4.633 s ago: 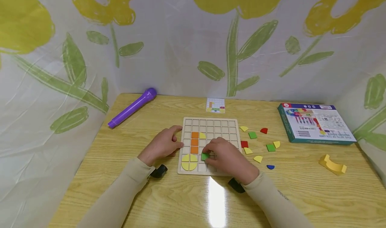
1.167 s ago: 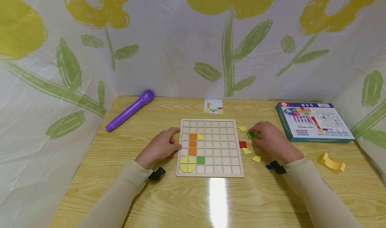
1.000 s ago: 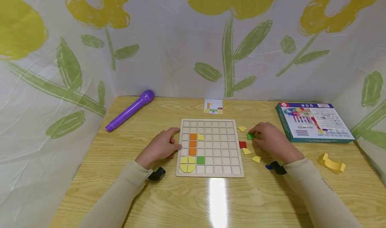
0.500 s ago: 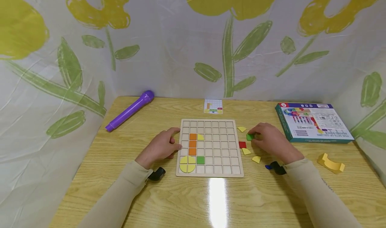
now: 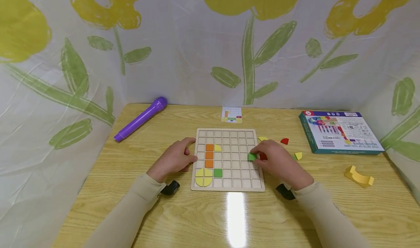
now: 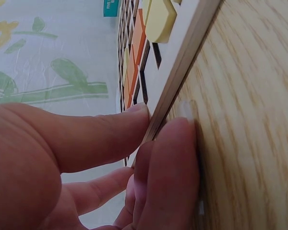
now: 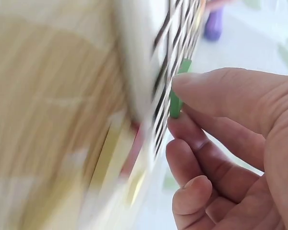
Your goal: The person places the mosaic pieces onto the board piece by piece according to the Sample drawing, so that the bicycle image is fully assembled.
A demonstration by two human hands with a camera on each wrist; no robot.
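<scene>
My right hand (image 5: 275,160) pinches a green square tile (image 5: 252,157) between thumb and fingers, over the right side of the wooden grid board (image 5: 236,190). The right wrist view shows this green tile (image 7: 175,103) tilted close to the grid. My left hand (image 5: 173,157) touches the board's left edge with thumb and index finger; in the left wrist view the thumb (image 6: 129,122) lies at the rim. On the board are orange squares (image 5: 209,155), a yellow circle of quarter pieces (image 5: 203,177), a single yellow quarter piece (image 5: 218,147) and another green square (image 5: 218,173).
A red square (image 5: 263,155), partly hidden, and loose yellow (image 5: 298,155) and red quarter pieces (image 5: 284,141) lie right of the board. Behind it is a pattern card (image 5: 231,114). A purple toy microphone (image 5: 141,119), a game box (image 5: 341,132) and a yellow curved block (image 5: 359,177) stand around.
A green square was set on the board earlier. My right hand has since carried a second green square left from the table to over the board's right side. My left hand stays put.
</scene>
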